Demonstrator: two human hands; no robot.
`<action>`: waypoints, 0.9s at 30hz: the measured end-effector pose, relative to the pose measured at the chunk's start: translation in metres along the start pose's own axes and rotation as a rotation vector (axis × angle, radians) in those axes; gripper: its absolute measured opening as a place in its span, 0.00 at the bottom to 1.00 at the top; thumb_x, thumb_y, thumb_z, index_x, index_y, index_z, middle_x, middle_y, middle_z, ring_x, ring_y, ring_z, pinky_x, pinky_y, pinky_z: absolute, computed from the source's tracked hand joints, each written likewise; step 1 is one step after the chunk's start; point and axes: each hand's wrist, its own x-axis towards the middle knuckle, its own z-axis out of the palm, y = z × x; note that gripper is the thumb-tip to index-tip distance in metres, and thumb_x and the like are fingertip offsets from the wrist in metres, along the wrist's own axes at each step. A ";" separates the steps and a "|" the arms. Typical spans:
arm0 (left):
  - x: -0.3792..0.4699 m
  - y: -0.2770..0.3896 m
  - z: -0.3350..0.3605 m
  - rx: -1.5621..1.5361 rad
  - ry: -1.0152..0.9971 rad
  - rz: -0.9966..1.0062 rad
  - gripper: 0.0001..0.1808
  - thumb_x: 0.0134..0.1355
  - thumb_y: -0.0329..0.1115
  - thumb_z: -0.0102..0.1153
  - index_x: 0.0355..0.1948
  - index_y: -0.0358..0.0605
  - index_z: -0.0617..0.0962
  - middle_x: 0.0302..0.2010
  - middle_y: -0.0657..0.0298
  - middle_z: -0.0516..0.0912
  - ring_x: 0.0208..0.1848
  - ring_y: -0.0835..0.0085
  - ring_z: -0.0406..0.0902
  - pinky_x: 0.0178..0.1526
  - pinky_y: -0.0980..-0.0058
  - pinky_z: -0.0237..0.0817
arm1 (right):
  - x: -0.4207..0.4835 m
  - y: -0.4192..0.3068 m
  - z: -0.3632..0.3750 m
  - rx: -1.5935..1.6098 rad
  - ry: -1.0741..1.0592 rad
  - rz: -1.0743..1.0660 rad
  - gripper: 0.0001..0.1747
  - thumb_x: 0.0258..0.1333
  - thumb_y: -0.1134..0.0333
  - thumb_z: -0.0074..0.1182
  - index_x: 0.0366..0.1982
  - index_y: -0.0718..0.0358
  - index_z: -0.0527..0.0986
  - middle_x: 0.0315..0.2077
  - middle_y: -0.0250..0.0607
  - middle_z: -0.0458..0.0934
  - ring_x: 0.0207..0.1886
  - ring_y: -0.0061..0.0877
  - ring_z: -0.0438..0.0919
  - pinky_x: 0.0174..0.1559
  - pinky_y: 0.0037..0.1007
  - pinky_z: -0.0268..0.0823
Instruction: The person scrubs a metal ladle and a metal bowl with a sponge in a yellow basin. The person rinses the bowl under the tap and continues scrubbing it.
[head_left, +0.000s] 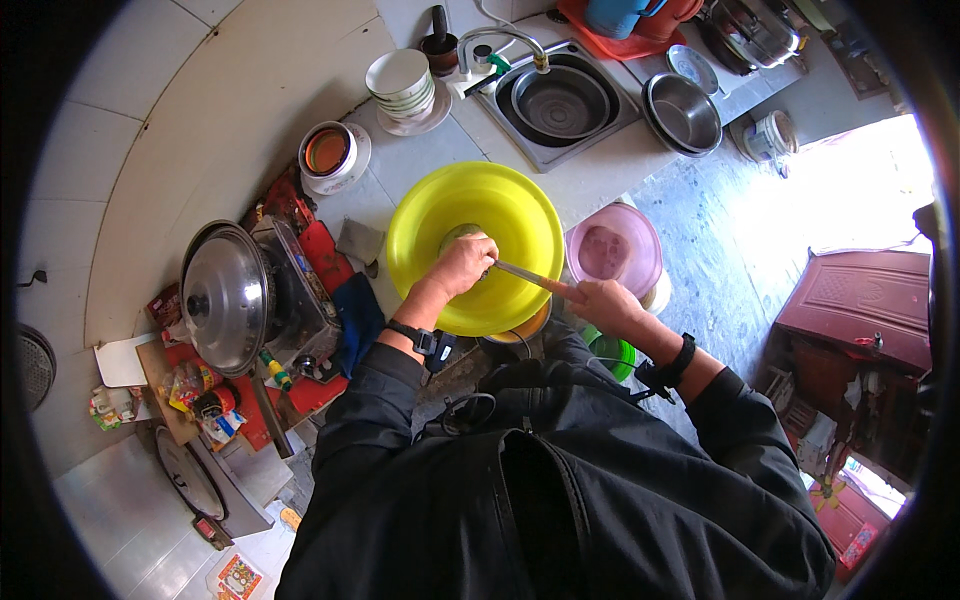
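A yellow plastic basin (480, 176) stands at the counter's edge in front of me. My left hand (466, 262) is over the basin, closed on a greenish roundish item (459, 231) that it mostly covers; what the item is I cannot tell. My right hand (609, 304) grips the wooden handle of a long thin metal tool, perhaps a knife (523, 273). The tool's far end reaches to my left fingers, above the basin. Below my left hand, something dark shows in part beside the fingers.
A sink (551, 159) with a dark metal basin lies beyond, stacked bowls (399, 75) at its left, metal bowls (684, 112) at its right. A pink basin (615, 251) stands right of the yellow one. A lidded wok (229, 300) sits on the gas stove at left.
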 end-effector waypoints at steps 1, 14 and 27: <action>0.000 0.000 0.001 0.040 0.005 0.021 0.02 0.65 0.26 0.63 0.37 0.38 0.83 0.40 0.53 0.85 0.45 0.52 0.83 0.50 0.58 0.75 | 0.001 0.003 0.005 -0.013 0.016 -0.025 0.21 0.67 0.49 0.62 0.45 0.61 0.84 0.38 0.55 0.88 0.43 0.53 0.87 0.47 0.51 0.78; -0.002 0.000 0.014 0.028 0.182 0.022 0.01 0.66 0.25 0.61 0.36 0.38 0.80 0.37 0.50 0.86 0.43 0.48 0.84 0.47 0.54 0.76 | -0.006 -0.007 -0.004 -0.075 0.008 -0.023 0.19 0.70 0.53 0.60 0.44 0.63 0.81 0.36 0.54 0.86 0.41 0.52 0.86 0.46 0.50 0.78; 0.000 -0.009 0.028 0.303 0.192 0.134 0.06 0.69 0.29 0.56 0.35 0.38 0.80 0.36 0.48 0.85 0.40 0.44 0.82 0.45 0.50 0.74 | -0.010 -0.019 -0.011 -0.046 -0.030 0.067 0.21 0.69 0.50 0.59 0.45 0.60 0.84 0.40 0.56 0.88 0.45 0.52 0.87 0.49 0.52 0.78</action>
